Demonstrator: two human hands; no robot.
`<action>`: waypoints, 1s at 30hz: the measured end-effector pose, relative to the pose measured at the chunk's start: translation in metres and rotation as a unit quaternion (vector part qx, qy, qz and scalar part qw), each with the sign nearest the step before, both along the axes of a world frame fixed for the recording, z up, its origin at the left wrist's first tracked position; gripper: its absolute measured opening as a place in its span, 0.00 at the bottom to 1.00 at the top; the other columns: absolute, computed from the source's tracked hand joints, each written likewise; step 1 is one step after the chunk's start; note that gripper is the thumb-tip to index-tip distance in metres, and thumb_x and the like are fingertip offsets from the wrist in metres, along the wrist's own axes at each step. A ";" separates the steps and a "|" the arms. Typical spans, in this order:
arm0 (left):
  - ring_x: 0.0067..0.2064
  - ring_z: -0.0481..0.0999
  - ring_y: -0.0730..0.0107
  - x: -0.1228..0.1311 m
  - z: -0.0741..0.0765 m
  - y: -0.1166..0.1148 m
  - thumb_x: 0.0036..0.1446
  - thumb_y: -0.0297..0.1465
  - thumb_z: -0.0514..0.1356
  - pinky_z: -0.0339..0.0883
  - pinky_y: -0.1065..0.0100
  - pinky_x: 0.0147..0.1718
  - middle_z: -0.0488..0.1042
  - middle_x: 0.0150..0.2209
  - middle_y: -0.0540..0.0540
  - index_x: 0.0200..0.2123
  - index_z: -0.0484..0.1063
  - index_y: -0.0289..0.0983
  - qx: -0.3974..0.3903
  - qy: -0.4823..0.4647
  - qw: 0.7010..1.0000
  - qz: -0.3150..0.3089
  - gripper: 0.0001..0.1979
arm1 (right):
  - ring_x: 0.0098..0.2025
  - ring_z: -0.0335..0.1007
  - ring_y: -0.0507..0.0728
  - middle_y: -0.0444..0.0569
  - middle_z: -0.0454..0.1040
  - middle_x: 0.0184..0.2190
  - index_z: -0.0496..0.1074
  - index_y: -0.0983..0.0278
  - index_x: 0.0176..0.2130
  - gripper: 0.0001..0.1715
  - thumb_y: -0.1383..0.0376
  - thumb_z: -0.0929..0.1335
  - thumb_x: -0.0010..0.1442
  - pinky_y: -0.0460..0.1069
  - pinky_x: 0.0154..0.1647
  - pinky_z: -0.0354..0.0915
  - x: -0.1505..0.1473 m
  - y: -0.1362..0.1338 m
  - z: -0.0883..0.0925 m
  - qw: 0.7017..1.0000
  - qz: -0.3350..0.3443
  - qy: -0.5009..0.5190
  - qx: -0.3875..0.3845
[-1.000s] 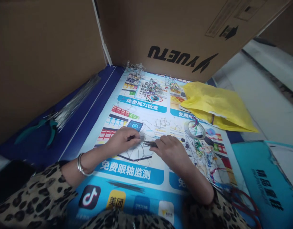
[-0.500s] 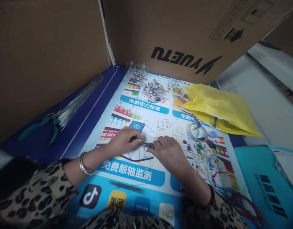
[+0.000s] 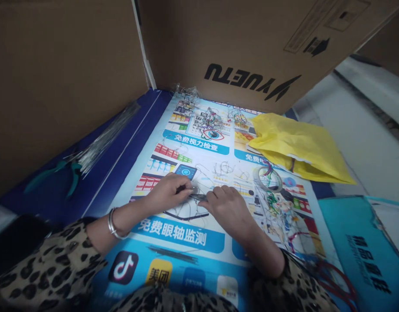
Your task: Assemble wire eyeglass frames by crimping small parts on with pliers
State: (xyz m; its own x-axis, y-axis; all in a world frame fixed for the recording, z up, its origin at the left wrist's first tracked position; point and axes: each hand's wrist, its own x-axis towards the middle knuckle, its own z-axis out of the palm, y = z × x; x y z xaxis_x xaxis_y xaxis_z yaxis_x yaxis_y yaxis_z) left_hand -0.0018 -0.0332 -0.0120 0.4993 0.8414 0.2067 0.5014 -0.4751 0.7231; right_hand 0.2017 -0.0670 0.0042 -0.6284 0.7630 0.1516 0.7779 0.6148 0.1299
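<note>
Between my two hands stretches a short length of thin dark metal wire [image 3: 198, 197], looped at its left end near my fingertips. My left hand [image 3: 168, 190], a silver bangle at its wrist, pinches the left end. My right hand [image 3: 228, 209] is closed round the other end with the thumb pressed on it. How many strands there are is too blurred to tell. Beneath the hands lies a printed poster sheet [image 3: 186, 232]. Nearer to me, a small bundle of cut dark wires [image 3: 173, 254] rests on the sheet.
On the left lie teal-handled pliers [image 3: 75, 180] and a long sheaf of straight wires [image 3: 103, 141]. Tangled wire pieces [image 3: 212, 121] sit at the back. To the right are a tape roll [image 3: 269, 188], yellow bag [image 3: 297, 145], red-handled tool [image 3: 341, 281] and teal box [image 3: 352, 242]. Cardboard [image 3: 251, 39] stands behind.
My right hand has shifted very slightly left, toward my left hand. Both hands keep hold of the wire; the other things lie as before.
</note>
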 end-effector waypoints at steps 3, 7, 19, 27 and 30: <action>0.28 0.66 0.74 0.000 0.000 0.000 0.54 0.28 0.56 0.58 0.69 0.31 0.69 0.23 0.53 0.25 0.65 0.36 -0.001 0.003 1.000 0.004 0.06 | 0.30 0.61 0.56 0.48 0.69 0.24 0.68 0.65 0.27 0.16 0.55 0.65 0.58 0.50 0.30 0.49 0.000 0.000 -0.001 1.000 0.001 0.000 0.001; 0.29 0.66 0.73 -0.001 -0.001 -0.001 0.55 0.28 0.55 0.58 0.69 0.31 0.69 0.24 0.52 0.26 0.65 0.37 0.007 0.002 1.000 -0.001 0.06 | 0.30 0.62 0.55 0.49 0.69 0.24 0.68 0.65 0.27 0.17 0.55 0.65 0.59 0.50 0.30 0.48 0.000 -0.001 -0.001 1.000 0.001 0.002 0.008; 0.30 0.67 0.72 -0.002 -0.002 -0.001 0.56 0.27 0.53 0.59 0.68 0.33 0.69 0.25 0.52 0.27 0.66 0.37 0.008 0.010 1.000 -0.008 0.05 | 0.29 0.61 0.56 0.49 0.69 0.23 0.68 0.64 0.26 0.16 0.56 0.65 0.59 0.50 0.29 0.48 -0.001 0.000 -0.002 1.000 0.008 0.005 0.004; 0.29 0.66 0.73 -0.001 -0.002 -0.001 0.54 0.28 0.55 0.58 0.69 0.31 0.68 0.23 0.53 0.25 0.64 0.37 0.004 0.023 1.000 0.012 0.05 | 0.30 0.62 0.57 0.49 0.69 0.25 0.69 0.65 0.27 0.16 0.55 0.65 0.58 0.50 0.31 0.50 0.000 -0.001 0.000 1.000 -0.009 -0.002 -0.001; 0.29 0.66 0.72 -0.001 -0.001 -0.001 0.54 0.29 0.55 0.58 0.68 0.32 0.69 0.24 0.52 0.26 0.65 0.37 -0.004 0.026 1.000 0.010 0.05 | 0.31 0.62 0.57 0.49 0.69 0.25 0.69 0.65 0.27 0.16 0.55 0.65 0.58 0.50 0.31 0.50 0.001 -0.001 0.000 1.000 -0.013 -0.002 -0.003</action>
